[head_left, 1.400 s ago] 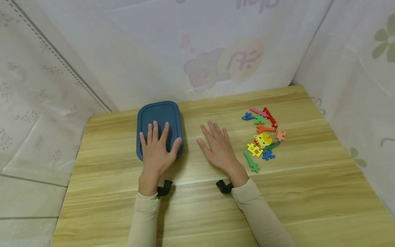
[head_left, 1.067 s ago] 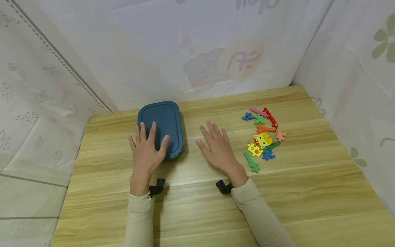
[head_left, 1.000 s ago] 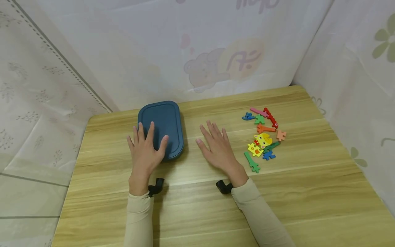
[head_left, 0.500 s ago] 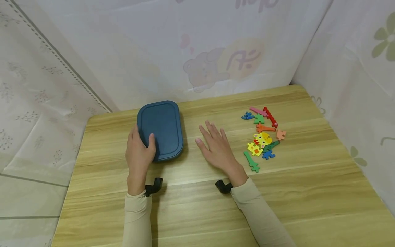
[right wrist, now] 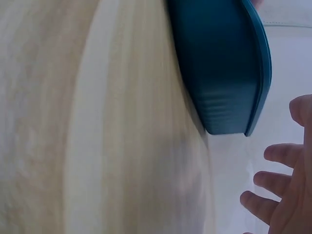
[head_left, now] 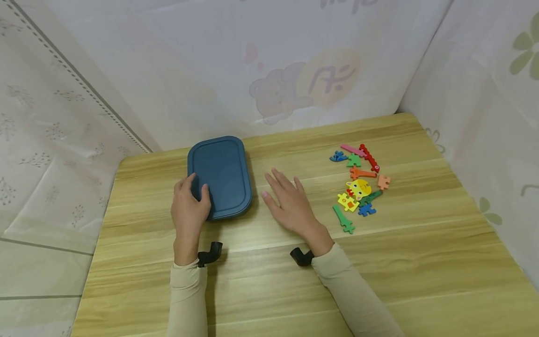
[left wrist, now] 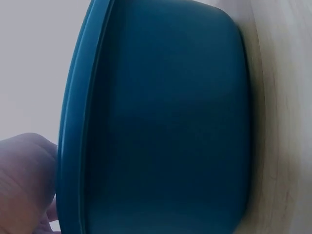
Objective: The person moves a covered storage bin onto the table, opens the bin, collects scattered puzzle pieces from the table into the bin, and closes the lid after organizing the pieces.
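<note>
A blue rectangular box with a lid (head_left: 223, 173) stands at the left of the table. My left hand (head_left: 188, 210) holds the box's near left corner, its thumb over the lid and its fingers curled at the left edge. In the left wrist view, the box's side wall (left wrist: 170, 107) fills the middle, and part of the hand (left wrist: 24, 180) meets the lid's rim. To the right of the box, my right hand (head_left: 290, 206) is apart from it with fingers spread, holding nothing. The right wrist view shows these extended fingers (right wrist: 273, 183) beside the box (right wrist: 219, 68).
Several colourful puzzle pieces lie on the right, among them a yellow animal head (head_left: 359, 188), a red strip (head_left: 369, 158), an orange piece (head_left: 363, 173) and a green piece (head_left: 343, 219). The wood-patterned table (head_left: 269, 290) has printed cloth (head_left: 189, 70) behind it.
My left hand has moved left off the lid's top and curled at the box's left edge. Very recently my right hand shifted slightly left. The box and puzzle pieces stay in place.
</note>
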Demonstrator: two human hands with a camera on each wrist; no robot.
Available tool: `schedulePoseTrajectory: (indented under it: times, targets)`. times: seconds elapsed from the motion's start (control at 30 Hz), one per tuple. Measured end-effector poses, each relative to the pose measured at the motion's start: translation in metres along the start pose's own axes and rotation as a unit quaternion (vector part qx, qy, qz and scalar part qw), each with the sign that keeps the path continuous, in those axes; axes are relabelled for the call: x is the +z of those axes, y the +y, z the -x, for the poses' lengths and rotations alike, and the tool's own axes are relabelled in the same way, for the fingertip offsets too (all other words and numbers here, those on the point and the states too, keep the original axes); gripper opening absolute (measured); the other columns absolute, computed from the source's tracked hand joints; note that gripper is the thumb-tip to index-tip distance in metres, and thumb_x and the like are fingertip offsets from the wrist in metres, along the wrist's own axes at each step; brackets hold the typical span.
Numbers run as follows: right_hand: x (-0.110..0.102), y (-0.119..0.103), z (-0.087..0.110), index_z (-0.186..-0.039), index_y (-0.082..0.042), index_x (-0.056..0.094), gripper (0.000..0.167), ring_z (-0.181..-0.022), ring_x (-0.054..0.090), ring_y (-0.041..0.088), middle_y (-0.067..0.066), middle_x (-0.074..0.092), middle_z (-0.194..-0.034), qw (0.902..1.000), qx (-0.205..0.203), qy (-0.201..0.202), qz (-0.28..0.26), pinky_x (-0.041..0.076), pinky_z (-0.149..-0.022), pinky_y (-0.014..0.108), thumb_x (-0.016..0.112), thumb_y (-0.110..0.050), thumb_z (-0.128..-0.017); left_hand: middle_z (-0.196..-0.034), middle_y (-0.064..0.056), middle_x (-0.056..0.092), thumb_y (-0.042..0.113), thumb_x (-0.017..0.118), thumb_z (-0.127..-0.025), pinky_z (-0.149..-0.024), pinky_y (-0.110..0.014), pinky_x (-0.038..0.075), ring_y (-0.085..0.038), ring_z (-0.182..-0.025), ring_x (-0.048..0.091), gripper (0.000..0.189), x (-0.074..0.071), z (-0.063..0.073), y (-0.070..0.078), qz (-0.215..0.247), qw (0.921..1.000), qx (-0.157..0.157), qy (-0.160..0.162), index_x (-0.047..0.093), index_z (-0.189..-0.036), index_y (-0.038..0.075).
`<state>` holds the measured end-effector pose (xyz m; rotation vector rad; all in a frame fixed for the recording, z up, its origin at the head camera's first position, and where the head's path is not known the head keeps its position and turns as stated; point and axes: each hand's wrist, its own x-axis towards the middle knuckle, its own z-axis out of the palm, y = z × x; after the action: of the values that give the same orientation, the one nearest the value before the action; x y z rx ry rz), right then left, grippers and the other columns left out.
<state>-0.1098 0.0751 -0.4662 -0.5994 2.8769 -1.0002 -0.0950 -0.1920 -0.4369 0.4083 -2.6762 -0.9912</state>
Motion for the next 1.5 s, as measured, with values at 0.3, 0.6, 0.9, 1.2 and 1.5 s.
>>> schedulePoseTrajectory:
  times: [0.3,0.6,0.9,1.2,1.5]
  targets:
    - [0.006,-0.008,0.002,-0.165,-0.011,0.037,0.061,-0.161,0.034,0.035,0.014,0.03,-0.174,0.9979,-0.052,0.018,-0.036,0.024,-0.13,0.063,0.044,-0.042,-0.113,-0.158,-0.026,0.048,0.024,0.064,-0.104,-0.111,-0.064,0.048,-0.05,-0.138,0.056,0.046,0.005,0.003,0.009,-0.005,0.9998,0.007,-0.018,0.063,-0.145,0.004]
    - [0.013,-0.012,-0.001,-0.139,-0.013,0.071,0.034,-0.153,0.046,0.038,0.012,0.049,-0.164,0.9839,-0.168,0.054,-0.028,0.041,-0.123,0.056,0.061,-0.022,-0.108,-0.16,-0.025,0.045,0.028,0.065,-0.104,-0.088,-0.063,0.055,-0.054,-0.108,0.069,0.041,0.013,0.008,0.014,-0.019,0.9994,0.023,-0.019,0.068,-0.14,0.009]
    - [0.014,-0.01,0.001,-0.142,-0.012,0.069,0.041,-0.159,0.038,0.033,0.011,0.047,-0.165,0.9842,-0.171,0.045,-0.01,0.035,-0.128,0.056,0.067,-0.029,-0.105,-0.167,-0.031,0.033,0.029,0.065,-0.105,-0.117,-0.069,0.039,-0.057,-0.143,0.048,0.044,0.009,0.009,0.014,-0.045,0.9944,0.06,-0.075,0.065,-0.145,0.01]
    - [0.011,-0.008,0.0,-0.145,-0.014,0.066,0.048,-0.16,0.037,0.031,0.009,0.049,-0.165,0.9821,-0.183,0.04,0.019,0.036,-0.126,0.057,0.074,-0.032,-0.101,-0.161,-0.018,0.052,0.037,0.082,-0.094,-0.127,-0.071,0.021,-0.043,-0.156,0.039,0.052,-0.015,0.014,0.023,-0.08,0.956,0.197,-0.202,0.072,-0.137,0.01]
    - [0.014,-0.008,-0.003,-0.141,-0.015,0.07,0.048,-0.157,0.042,0.032,0.01,0.053,-0.161,0.9793,-0.193,0.056,0.022,0.041,-0.124,0.054,0.081,-0.025,-0.095,-0.158,-0.019,0.055,0.02,0.1,-0.072,-0.127,-0.072,0.021,-0.046,-0.155,0.04,0.037,-0.023,0.019,0.028,-0.058,0.9498,0.194,-0.238,0.073,-0.097,0.015]
